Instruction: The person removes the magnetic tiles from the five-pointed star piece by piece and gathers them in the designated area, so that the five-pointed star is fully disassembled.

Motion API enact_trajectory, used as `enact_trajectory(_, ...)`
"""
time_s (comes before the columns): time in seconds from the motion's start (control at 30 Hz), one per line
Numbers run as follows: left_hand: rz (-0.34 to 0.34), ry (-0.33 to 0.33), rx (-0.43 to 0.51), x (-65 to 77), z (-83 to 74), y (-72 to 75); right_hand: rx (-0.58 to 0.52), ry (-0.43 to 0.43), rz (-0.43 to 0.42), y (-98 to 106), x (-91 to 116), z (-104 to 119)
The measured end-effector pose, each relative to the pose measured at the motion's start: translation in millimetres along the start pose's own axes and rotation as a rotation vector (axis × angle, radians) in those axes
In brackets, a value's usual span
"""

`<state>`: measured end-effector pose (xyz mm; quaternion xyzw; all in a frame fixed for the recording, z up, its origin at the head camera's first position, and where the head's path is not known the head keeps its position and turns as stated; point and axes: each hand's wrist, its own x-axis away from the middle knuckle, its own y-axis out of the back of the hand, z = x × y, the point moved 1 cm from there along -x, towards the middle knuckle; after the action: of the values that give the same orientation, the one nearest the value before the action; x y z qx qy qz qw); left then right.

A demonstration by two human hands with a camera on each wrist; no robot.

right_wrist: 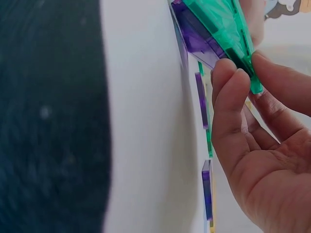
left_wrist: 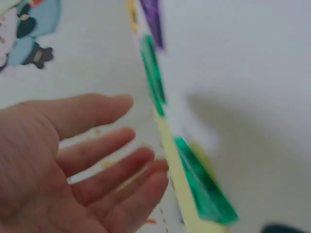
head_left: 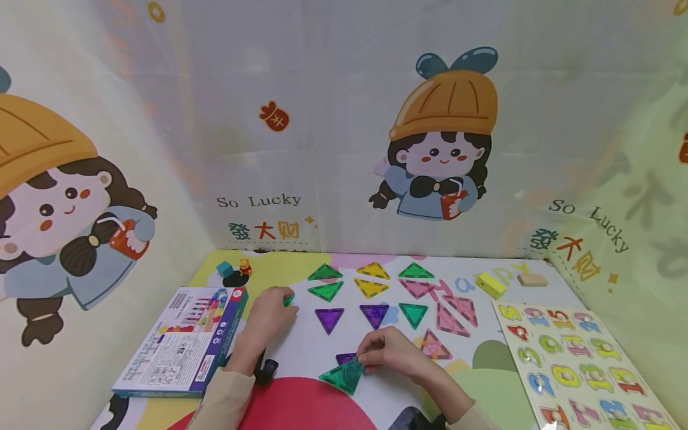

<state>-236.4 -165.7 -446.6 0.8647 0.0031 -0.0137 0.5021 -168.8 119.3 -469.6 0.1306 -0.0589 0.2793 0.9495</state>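
Note:
My right hand (head_left: 395,352) pinches a corner of a translucent green triangle tile (head_left: 342,376) between thumb and fingertips. A purple triangle tile (right_wrist: 197,36) lies against it in the right wrist view; whether the two are joined I cannot tell. My left hand (head_left: 271,316) is at the left of the table, its fingers loosely extended in the left wrist view. Beside its fingertips is another green triangle tile (left_wrist: 206,187), apart from them there. From above, that tile is mostly hidden behind the hand.
Behind the hands lie several triangle tiles: green (head_left: 325,291), yellow (head_left: 372,288), purple (head_left: 329,319) and pink (head_left: 452,319). A boxed set (head_left: 180,340) stands left. At right are a number puzzle board (head_left: 580,358), a yellow block (head_left: 491,285) and a wooden block (head_left: 532,279).

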Motion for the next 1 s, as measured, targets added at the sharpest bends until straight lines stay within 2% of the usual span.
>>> enact_trajectory(0.07,0.043,-0.035,0.059,3.3,-8.2,-1.4,0.006,0.002,-0.008,2.1,0.4,0.2)
enact_trajectory(0.17,0.147,-0.110,0.168,10.6,-19.8,-3.5,0.001,-0.002,-0.027,5.2,1.2,1.7)
enact_trajectory(0.37,0.436,-0.245,0.318,24.0,-40.6,-11.6,0.007,-0.006,-0.087,10.5,0.6,4.2)
enact_trajectory(0.5,0.572,-0.278,0.375,31.4,-49.1,-15.7,-0.004,-0.008,-0.113,12.6,0.2,4.8)
enact_trajectory(0.6,0.629,-0.288,0.395,35.1,-52.7,-17.9,-0.004,-0.012,-0.123,13.1,0.2,5.1)
enact_trajectory(0.73,0.660,-0.306,0.417,36.9,-55.1,-21.5,0.006,-0.023,-0.145,12.7,0.2,5.2)
enact_trajectory(1.0,0.651,-0.363,0.370,36.8,-55.4,-31.2,0.038,-0.026,-0.151,12.1,2.6,8.0)
